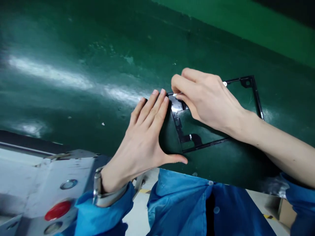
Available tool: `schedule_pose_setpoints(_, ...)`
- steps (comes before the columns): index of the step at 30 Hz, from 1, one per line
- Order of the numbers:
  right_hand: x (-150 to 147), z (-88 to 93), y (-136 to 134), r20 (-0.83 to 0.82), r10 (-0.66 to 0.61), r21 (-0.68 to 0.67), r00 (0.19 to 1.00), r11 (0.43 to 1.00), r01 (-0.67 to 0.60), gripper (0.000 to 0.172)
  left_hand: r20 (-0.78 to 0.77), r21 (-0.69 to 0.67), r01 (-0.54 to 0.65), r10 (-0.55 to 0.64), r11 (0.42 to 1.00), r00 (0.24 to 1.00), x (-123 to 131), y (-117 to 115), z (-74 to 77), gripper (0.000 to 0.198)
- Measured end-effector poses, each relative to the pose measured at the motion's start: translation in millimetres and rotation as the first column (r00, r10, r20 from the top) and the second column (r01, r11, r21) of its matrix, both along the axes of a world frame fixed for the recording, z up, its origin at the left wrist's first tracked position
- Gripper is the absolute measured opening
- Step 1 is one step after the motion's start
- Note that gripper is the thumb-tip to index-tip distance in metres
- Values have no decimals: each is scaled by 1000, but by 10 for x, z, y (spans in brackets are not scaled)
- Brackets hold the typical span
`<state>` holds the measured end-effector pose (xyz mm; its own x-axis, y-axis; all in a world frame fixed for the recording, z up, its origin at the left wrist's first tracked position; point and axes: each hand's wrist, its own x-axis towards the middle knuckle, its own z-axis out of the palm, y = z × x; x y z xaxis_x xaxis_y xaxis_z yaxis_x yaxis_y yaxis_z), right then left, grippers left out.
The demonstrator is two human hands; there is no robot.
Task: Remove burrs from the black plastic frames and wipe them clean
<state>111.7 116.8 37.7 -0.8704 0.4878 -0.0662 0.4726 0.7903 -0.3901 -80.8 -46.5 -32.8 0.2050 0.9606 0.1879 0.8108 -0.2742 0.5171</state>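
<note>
A thin black rectangular frame (206, 144) lies flat on the green surface, with a shiny panel at its upper left corner and a dark curved strip at its lower left. My left hand (147, 134) rests flat beside the frame's left edge, fingers straight and thumb stretched out below the near corner. Over the frame's far left corner, my right hand (209, 95) pinches a small white piece (175, 95), mostly hidden by the fingertips. My right hand and wrist cover part of the frame's middle. A white dot (224, 84) shows on its far side.
The glossy green work surface (73, 108) spreads around the frame and carries a few small white scraps (103, 124). At lower left stands a grey metal box with a red button (57, 210). A cardboard box (287, 213) sits on the floor at lower right.
</note>
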Motion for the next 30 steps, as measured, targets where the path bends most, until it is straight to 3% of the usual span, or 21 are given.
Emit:
schedule_pose_setpoints(4,-184,49,38,183,25,166,983,985,-56,40,27,52,-13,12,999,1000,80,-24,-16,141)
schedule_pose_setpoints(14,-304,126,-48,251,36,152,967,985,-76,58,-37,121,-2,6,993,999,134,-110,31,122)
schedule_pose_setpoints(19,-355,143,-29,141,-19,100,990,995,4,38,-13,187,-20,22,982,1000,204,-149,0,110)
schedule_pose_setpoints(22,-354,152,-5,165,-2,127,986,992,-19,38,32,164,-34,29,986,999,210,-143,4,110)
schedule_pose_setpoints(26,-330,165,-16,178,-4,60,984,998,-7,32,37,156,-18,13,988,999,195,-134,5,111)
schedule_pose_setpoints(30,-306,159,-40,287,48,82,957,994,-74,38,93,151,-41,27,988,995,210,-131,-29,109)
